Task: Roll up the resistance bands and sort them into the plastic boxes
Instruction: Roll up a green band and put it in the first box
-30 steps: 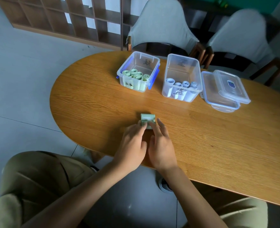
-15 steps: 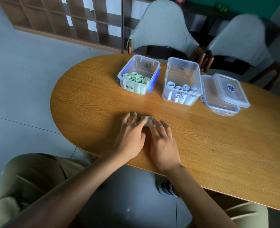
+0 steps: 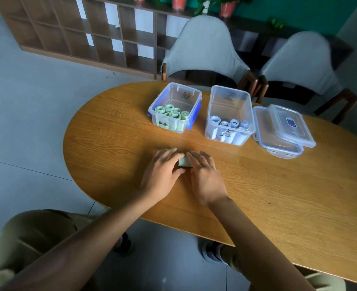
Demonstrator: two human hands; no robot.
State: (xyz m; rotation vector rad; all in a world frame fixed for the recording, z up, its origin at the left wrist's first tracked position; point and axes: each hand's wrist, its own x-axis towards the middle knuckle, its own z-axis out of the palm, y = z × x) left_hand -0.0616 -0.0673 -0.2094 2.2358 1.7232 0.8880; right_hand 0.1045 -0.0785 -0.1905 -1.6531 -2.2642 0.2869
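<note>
pale green band roll (image 3: 183, 162) lies on the oval table (image 3: 278, 196), nearer the person than the green-roll box (image 3: 176, 108). left hand (image 3: 161, 174) and right hand (image 3: 204, 177) press it, fingers flat, not gripping. looks light, soft, springy; likely unrolls if released, so pinch across both ends.

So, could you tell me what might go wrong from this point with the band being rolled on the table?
The green band is pressed under the fingertips of the left hand and right hand, not gripped; it may spring loose when lifted. The box of green rolls stands beside the box of pale blue rolls, so it could land in the wrong one.
</note>
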